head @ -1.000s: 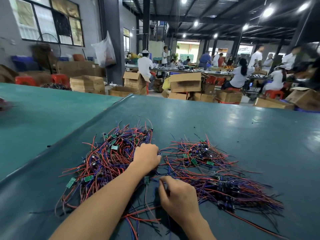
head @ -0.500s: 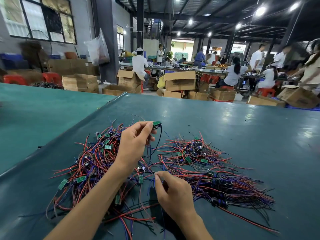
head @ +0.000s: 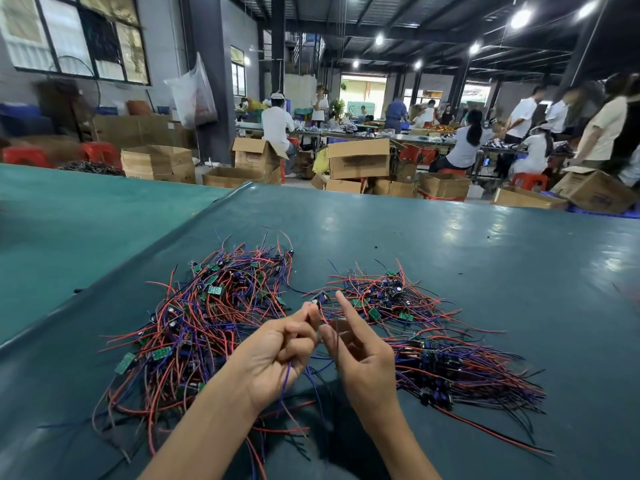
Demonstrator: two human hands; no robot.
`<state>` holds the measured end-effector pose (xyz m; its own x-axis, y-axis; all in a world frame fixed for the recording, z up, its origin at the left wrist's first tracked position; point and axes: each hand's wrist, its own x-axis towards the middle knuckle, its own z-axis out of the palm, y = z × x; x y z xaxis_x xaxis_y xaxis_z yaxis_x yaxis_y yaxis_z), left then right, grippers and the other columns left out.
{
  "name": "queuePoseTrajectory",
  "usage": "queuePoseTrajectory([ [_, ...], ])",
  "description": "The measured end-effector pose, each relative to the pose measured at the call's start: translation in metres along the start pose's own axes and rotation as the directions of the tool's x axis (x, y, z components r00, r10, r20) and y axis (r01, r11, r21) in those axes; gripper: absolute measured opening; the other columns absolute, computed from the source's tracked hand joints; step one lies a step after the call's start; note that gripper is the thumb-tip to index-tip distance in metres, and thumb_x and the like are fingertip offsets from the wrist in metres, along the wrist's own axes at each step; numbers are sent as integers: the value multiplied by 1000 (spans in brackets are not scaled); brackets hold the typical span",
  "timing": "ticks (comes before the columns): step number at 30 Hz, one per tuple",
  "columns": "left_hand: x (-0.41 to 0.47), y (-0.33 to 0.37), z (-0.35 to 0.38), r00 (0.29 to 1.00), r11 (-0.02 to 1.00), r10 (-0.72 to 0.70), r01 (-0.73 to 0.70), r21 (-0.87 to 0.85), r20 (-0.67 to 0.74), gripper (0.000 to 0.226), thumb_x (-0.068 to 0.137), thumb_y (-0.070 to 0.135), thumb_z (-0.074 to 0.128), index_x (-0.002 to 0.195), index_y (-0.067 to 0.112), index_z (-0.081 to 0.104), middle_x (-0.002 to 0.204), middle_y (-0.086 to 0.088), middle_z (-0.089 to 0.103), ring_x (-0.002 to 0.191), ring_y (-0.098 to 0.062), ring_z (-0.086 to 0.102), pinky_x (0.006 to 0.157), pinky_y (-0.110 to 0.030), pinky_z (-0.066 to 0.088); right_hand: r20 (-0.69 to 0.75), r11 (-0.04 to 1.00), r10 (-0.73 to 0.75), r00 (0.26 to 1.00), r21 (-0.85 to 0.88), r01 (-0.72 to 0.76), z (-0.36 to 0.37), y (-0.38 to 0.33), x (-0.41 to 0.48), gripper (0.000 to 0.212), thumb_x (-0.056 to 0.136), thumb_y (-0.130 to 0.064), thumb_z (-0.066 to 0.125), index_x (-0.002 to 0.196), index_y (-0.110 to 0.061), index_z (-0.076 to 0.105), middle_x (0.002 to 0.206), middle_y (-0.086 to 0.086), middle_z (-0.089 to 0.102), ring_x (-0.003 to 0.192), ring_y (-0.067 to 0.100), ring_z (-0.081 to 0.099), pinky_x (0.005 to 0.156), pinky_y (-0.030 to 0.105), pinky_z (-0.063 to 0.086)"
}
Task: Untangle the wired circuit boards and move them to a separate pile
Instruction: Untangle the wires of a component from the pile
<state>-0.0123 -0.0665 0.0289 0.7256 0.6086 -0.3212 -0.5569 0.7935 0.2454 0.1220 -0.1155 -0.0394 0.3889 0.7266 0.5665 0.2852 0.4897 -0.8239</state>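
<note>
Pinching a wired circuit board (head: 317, 300), left hand (head: 277, 355) now joined mid-air by right hand (head: 360, 358), pinching its wires (head: 283, 389)

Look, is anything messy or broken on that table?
Messy, yes: the left pile is a knotted jumble of red and blue wires, with strands straggling off. The right pile lies straighter. Nothing looks broken.
</note>
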Motion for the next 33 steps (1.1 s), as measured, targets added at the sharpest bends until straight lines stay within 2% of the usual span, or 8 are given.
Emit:
queuePoseTrajectory([
  [4,3,-5,-13,997,977,44,-29,209,-67,10,79,8,63,85,0,60,68,-6,59,35,-1,40,27,-8,14,8,1000,-14,1000,23,14,0,-2,1,37,87,-35,76,123,-32,72,89,0,71,78,21,63,72,33,52],
  [6,1,-3,-19,992,930,104,-73,359,-68,15,79,11,67,90,3,61,73,-6,62,38,0,40,26,-10,17,-19,998,46,999,53,-45,3,-2,2,29,84,-27,77,113,-29,77,90,2,74,77,19,65,71,30,53],
  [12,-10,0,-30,974,550,226,-144,823,20,19,87,13,71,99,-2,70,88,-15,73,51,-5,48,33,-13,25,-94,928,294,951,266,-261,-5,-7,8,16,82,-31,78,86,-15,81,66,7,69,57,15,54,50,24,46],
  [16,-11,-3,-31,957,474,268,-233,849,113,15,96,11,62,97,-3,68,85,-21,73,44,-7,48,31,-15,28,-39,849,395,918,397,-349,-7,-7,8,29,76,-34,84,81,-6,77,66,11,63,53,18,51,46,27,42],
  [22,-9,-14,-31,945,416,282,-275,867,165,8,99,5,58,99,-1,63,86,-23,74,45,-13,57,32,-19,37,133,825,459,878,304,-477,-9,-10,9,55,69,-49,87,88,1,75,70,15,61,61,21,50,54,30,41],
  [26,-17,-6,-37,961,308,233,-216,927,147,16,101,13,59,104,-1,64,80,-18,72,44,-15,56,33,-19,36,34,784,530,847,362,-505,-23,-20,34,36,74,-37,83,80,-2,76,71,12,65,55,17,58,45,25,45],
  [29,-21,7,-42,953,103,267,-176,979,143,20,103,22,57,96,8,70,70,-8,69,41,-11,47,36,-17,31,-5,648,701,713,422,-634,-37,-17,67,20,82,-17,80,80,-1,69,65,10,66,52,14,63,42,23,50],
  [33,-20,31,-47,892,-10,420,-180,984,167,20,101,18,58,91,9,71,62,-5,66,40,-14,42,37,-16,30,-42,550,799,599,452,-702,-54,2,107,11,92,-3,68,85,2,62,64,13,64,53,18,65,42,23,53],
])
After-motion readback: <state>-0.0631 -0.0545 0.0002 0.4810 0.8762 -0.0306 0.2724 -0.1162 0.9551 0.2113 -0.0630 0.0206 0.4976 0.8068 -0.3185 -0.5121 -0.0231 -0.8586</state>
